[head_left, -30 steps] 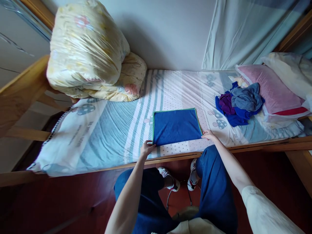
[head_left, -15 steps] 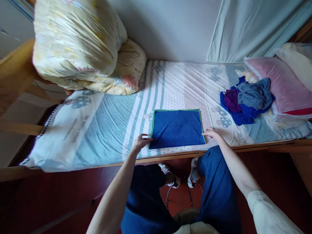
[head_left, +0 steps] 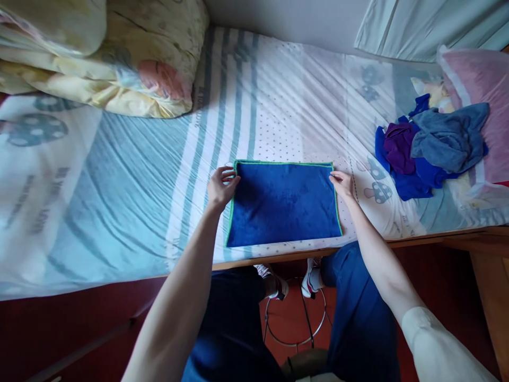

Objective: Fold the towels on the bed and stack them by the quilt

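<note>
A dark blue cloth (head_left: 284,204) with green edging lies folded into a flat rectangle near the front of the bed. My left hand (head_left: 223,187) is at its far left corner, fingers and thumb closed on the edge. At the far right corner, my right hand (head_left: 341,183) pinches the cloth between thumb and fingertips. Along the far side, the green borders of the layers lie slightly apart. Shallow wrinkles mark the cloth's surface.
A rumpled pile of blue, purple and grey-blue cloths (head_left: 433,146) lies to the right, against a pink pillow (head_left: 483,106). A folded yellow quilt (head_left: 155,79) sits at the back left. The patterned bed sheet (head_left: 131,201) ends at a wooden bed edge (head_left: 254,261).
Both hands have moved from the near side edges up to the far corners of the blue cloth. The view has tilted down and come closer to the bed.
</note>
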Action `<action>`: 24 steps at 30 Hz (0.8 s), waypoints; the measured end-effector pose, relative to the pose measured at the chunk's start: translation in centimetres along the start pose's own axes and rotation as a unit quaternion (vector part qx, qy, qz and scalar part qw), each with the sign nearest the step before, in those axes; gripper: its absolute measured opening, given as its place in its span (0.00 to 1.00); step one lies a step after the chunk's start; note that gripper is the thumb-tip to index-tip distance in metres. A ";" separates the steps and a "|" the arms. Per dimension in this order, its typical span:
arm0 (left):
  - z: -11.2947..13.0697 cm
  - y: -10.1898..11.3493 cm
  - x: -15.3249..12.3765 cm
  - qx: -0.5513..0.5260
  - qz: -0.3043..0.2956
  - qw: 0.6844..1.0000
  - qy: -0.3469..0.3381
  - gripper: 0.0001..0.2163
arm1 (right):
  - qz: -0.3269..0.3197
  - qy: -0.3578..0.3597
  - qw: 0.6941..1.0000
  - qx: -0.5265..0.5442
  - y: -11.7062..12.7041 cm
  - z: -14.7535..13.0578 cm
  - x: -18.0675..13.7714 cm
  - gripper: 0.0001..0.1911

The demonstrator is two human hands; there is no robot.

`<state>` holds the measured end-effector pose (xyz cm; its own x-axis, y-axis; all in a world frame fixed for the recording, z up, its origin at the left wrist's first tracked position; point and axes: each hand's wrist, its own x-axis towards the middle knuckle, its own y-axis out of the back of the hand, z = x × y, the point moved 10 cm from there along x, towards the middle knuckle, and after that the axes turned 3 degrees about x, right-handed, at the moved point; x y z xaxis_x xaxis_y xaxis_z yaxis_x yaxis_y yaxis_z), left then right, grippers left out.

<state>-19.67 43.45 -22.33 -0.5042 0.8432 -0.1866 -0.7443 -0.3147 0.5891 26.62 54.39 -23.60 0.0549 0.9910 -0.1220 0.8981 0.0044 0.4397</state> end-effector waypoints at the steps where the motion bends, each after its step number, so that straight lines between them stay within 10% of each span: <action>1: 0.7 -0.4 0.6 0.017 -0.006 1.000 -0.023 0.20 | 0.003 0.009 1.000 -0.009 -0.3 -0.2 0.5 0.14; 16: 0.9 -1.2 3.5 0.089 0.036 0.991 -0.096 0.20 | 0.018 0.100 0.990 -0.095 -1.4 -1.2 2.8 0.17; 24: 3.6 -3.7 -0.4 0.163 0.021 0.974 -0.157 0.27 | -0.003 0.181 0.947 -0.265 -5.6 -4.9 -1.5 0.28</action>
<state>-15.15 45.84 -21.61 -0.3342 0.9403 0.0636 -0.5209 -0.2405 0.8190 19.39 53.53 -21.55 -0.1891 0.9712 0.1451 0.5474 -0.0184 0.8366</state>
